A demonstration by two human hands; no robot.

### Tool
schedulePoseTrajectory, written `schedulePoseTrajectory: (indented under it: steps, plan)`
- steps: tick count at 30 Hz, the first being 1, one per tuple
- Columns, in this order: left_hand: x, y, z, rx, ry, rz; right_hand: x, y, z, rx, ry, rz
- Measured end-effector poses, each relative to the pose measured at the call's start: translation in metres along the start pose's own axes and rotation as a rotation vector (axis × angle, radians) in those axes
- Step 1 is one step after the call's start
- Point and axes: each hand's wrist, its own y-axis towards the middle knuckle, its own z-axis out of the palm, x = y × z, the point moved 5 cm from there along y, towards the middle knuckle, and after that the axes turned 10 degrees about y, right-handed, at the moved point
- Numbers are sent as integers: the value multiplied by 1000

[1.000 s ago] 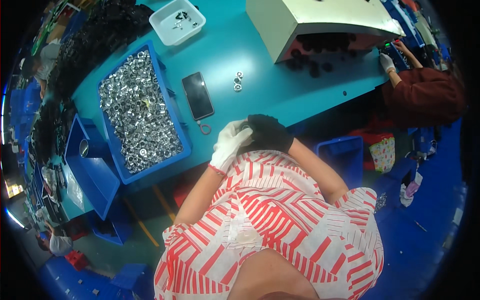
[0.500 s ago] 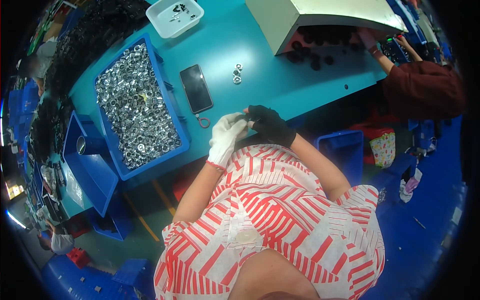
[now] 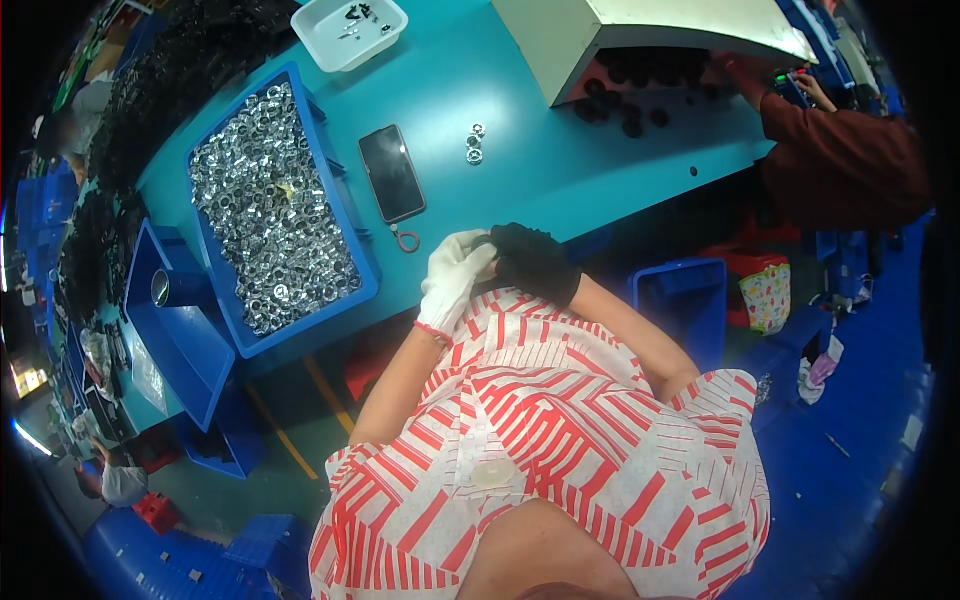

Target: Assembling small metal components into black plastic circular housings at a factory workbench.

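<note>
At the table's front edge my left hand (image 3: 453,272), in a white glove, is closed with its fingertips pinched together. Against it presses my right hand (image 3: 537,262), in a black glove, its fingers curled inward. Something small and dark shows between the fingertips, too covered to name. Just beyond my hands lie a red-handled small tool (image 3: 405,240) and a dark-screened phone (image 3: 392,174). A short row of shiny metal rings (image 3: 475,144) rests farther out on the teal table (image 3: 440,90). To the left, a blue bin (image 3: 365,285) is full of similar shiny rings (image 3: 275,215).
A white tray (image 3: 325,55) with small parts stands at the far left. A cream box (image 3: 540,50), open at its side, holds dark round pieces (image 3: 632,125). A co-worker's brown sleeve (image 3: 840,160) is at right. More blue bins (image 3: 680,300) flank me.
My right hand has turned over and curled closer around the left fingertips, its back now more in view. The co-worker's arm at the right has shifted. The table's things stay put.
</note>
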Motion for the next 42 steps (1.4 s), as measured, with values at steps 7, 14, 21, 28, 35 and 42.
schedulePoseTrajectory:
  steps: [7, 14, 21, 28, 35, 42]
  plan:
    - [-5, -2, 4, 174, -315, 23, -25, 7, -2, 194, 402, 152]
    - [9, 8, 1, 171, -272, 55, -32, 8, -1, -5, 555, 104]
    - [5, 9, 6, 185, -492, 12, -6, 0, -6, -38, 269, -35]
    - [11, 9, 4, 77, -291, -10, -10, -1, -6, -43, 109, -91]
    - [4, 4, 0, -88, -3, 28, -13, 1, 4, -37, -30, -75]
    - [16, 8, -2, 33, -201, 3, -28, 4, 10, 33, 84, 31]
